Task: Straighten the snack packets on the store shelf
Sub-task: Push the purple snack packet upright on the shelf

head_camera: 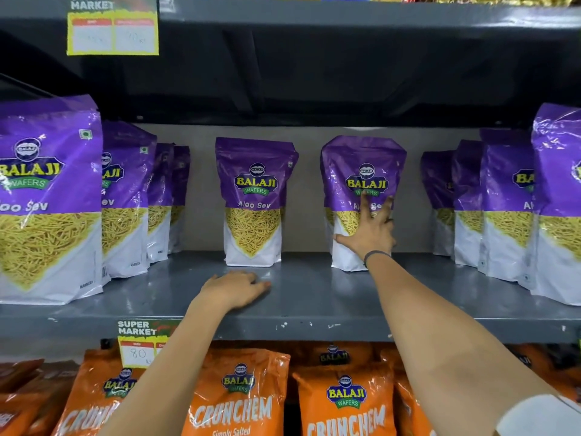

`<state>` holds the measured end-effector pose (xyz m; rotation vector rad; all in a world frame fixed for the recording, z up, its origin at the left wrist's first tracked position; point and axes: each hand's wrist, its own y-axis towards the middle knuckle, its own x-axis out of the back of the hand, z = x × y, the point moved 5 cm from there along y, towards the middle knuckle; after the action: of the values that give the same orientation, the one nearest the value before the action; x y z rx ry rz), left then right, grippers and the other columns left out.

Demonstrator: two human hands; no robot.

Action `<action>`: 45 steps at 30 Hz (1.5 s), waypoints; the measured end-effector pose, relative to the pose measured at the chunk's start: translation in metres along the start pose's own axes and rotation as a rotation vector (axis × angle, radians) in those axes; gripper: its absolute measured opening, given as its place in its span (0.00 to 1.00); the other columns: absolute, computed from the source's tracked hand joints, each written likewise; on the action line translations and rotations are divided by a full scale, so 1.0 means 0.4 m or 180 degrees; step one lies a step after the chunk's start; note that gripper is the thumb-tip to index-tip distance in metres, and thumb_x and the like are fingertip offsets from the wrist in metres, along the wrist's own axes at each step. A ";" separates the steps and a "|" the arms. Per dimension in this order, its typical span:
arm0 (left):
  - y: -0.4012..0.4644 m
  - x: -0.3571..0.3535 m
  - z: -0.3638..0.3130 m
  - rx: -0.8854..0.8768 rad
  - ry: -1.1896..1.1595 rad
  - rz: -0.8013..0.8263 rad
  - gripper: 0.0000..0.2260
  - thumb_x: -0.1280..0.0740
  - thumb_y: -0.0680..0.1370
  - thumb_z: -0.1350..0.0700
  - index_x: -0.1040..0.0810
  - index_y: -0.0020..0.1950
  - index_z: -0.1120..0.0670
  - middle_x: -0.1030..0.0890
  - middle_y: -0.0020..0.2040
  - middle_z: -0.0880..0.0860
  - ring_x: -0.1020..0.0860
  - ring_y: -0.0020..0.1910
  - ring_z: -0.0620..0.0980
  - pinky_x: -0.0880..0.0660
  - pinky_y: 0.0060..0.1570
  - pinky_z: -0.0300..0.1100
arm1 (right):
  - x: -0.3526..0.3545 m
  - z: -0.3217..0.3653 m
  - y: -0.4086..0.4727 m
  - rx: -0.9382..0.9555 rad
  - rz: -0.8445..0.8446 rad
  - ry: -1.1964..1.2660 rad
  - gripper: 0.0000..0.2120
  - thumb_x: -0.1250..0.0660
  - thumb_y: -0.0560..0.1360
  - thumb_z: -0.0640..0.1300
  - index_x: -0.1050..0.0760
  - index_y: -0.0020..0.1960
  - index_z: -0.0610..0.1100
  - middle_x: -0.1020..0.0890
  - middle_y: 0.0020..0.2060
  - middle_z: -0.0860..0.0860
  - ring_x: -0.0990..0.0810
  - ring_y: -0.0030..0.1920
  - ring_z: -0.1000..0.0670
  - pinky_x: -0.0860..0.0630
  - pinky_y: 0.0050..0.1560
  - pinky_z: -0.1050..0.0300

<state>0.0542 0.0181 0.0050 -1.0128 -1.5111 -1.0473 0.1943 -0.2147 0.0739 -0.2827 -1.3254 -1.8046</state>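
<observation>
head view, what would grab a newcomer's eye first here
Glossy purple Aloo Sev snack packets stand along the grey metal shelf, stacked in rows at both ends. The right hand presses, fingers spread, on a lone purple packet right of centre; the left hand rests flat on the shelf. Orange Crunchem packets fill the shelf below.

Both arms bare, stretched forward. Left arm comes up from 6 o'clock, points toward 1 o'clock. Left hand (234,292) flat, palm down, fingers together, tips toward 3 o'clock. Right arm comes from 4 o'clock corner, points toward 11 o'clock. Right hand (369,229) wide open, fingers spread toward 12 o'clock, thumb out toward 9 o'clock. Dark band on right wrist. White sleeve edge at 4 o'clock.
</observation>
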 end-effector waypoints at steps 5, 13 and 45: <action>0.000 0.000 0.004 0.0006 -0.0008 0.0017 0.27 0.52 0.78 0.37 0.34 0.73 0.48 0.36 0.77 0.52 0.37 0.75 0.55 0.41 0.72 0.55 | 0.023 -0.003 -0.020 -0.0024 0.0017 -0.0001 0.55 0.24 0.62 0.62 0.56 0.77 0.59 0.57 0.77 0.40 0.37 0.69 0.33 0.25 0.56 0.34; -0.004 0.002 0.003 -0.0001 -0.0024 -0.0004 0.28 0.53 0.78 0.38 0.34 0.73 0.49 0.36 0.77 0.54 0.37 0.74 0.56 0.40 0.73 0.55 | 0.078 -0.007 -0.069 -0.0001 0.0001 -0.0038 0.54 0.25 0.63 0.63 0.56 0.77 0.58 0.57 0.77 0.40 0.39 0.70 0.32 0.25 0.55 0.33; -0.005 0.007 0.002 -0.0055 -0.0090 -0.0148 0.23 0.50 0.78 0.42 0.24 0.61 0.54 0.26 0.69 0.59 0.27 0.65 0.58 0.31 0.67 0.54 | 0.199 -0.071 -0.260 -0.0006 -0.0400 0.0766 0.58 0.27 0.61 0.69 0.58 0.77 0.57 0.62 0.77 0.39 0.52 0.76 0.34 0.32 0.62 0.27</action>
<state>0.0517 0.0185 0.0074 -1.0126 -1.5574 -1.0844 0.0773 -0.2715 0.0416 0.0181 -1.1931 -1.8779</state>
